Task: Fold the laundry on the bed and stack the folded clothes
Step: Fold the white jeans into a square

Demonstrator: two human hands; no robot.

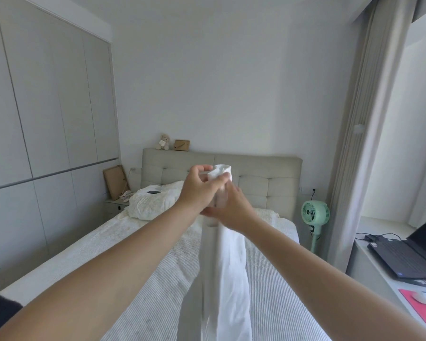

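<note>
A long white garment point(228, 271) hangs straight down in front of me above the bed point(276, 279), with its top bunched at head height. My left hand point(198, 187) pinches that bunched top edge between thumb and fingers. Just below and to the right, my right hand point(228, 205) grips the same cloth, its fingers wrapped around the gathered fabric. The two hands touch each other. The garment's lower end runs out of the frame at the bottom.
A crumpled cream blanket point(153, 204) with a dark phone point(153, 192) on it lies by the headboard point(263, 178). A green fan point(315, 215) stands right of the bed. A laptop point(408, 252) and mouse sit on the right-hand desk. Wardrobe doors line the left wall.
</note>
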